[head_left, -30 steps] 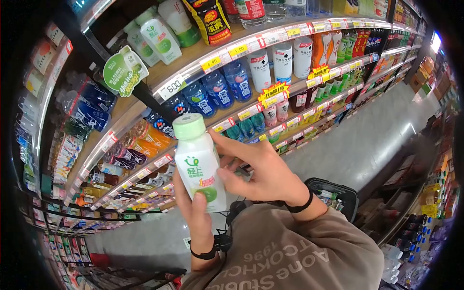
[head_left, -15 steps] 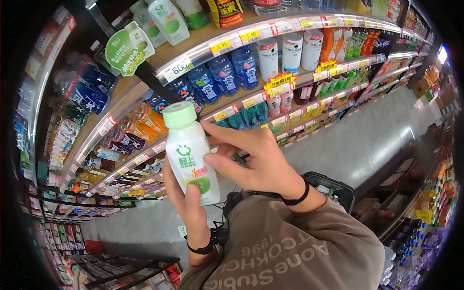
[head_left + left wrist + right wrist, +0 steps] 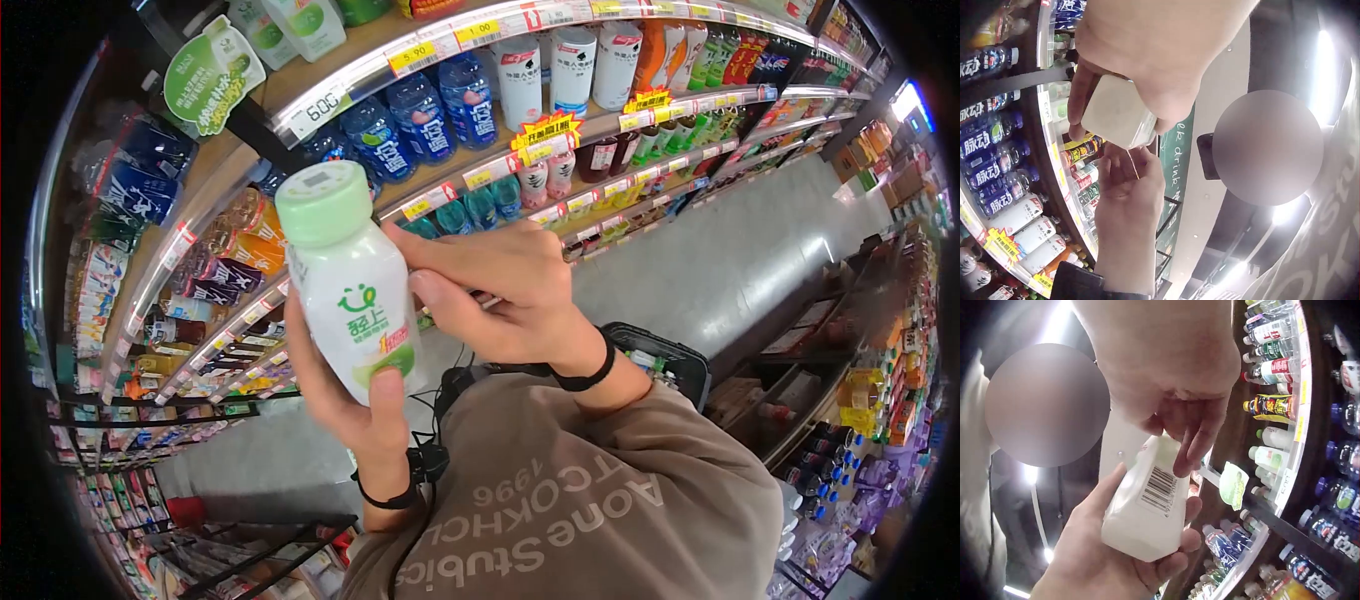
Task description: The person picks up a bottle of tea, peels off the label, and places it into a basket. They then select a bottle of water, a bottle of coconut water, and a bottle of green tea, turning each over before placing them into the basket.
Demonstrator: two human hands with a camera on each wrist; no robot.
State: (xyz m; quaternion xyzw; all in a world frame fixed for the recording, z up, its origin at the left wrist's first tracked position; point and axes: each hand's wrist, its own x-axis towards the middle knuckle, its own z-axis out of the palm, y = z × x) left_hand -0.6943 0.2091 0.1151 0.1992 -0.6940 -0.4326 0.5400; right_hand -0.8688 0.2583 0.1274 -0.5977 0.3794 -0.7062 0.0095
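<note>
A white bottle [image 3: 350,300] with a pale green cap is held up, cap toward the head camera. My left hand [image 3: 350,400] grips its lower part, thumb on the front. At the bottle's side near the shoulder, my right hand [image 3: 500,290] pinches with bent index finger and thumb. The left wrist view has the bottle's base [image 3: 1115,112] under my left hand [image 3: 1141,59], and a thin light strip by my right hand [image 3: 1130,194]. A barcode shows on the bottle [image 3: 1147,509] in the right wrist view, between my left hand [image 3: 1100,547] and right hand [image 3: 1179,403].
Curved shelves [image 3: 440,45] of drinks run along the front and left. A green promotional sign [image 3: 212,78] stands out at the upper left. Behind the right arm is a black basket [image 3: 655,345] with items in it. Another stocked shelf lines the far right.
The bottle and both hands have moved left and up in the head view, and the bottle looks larger, its cap tipped more toward the camera. Both hands stay on it.
</note>
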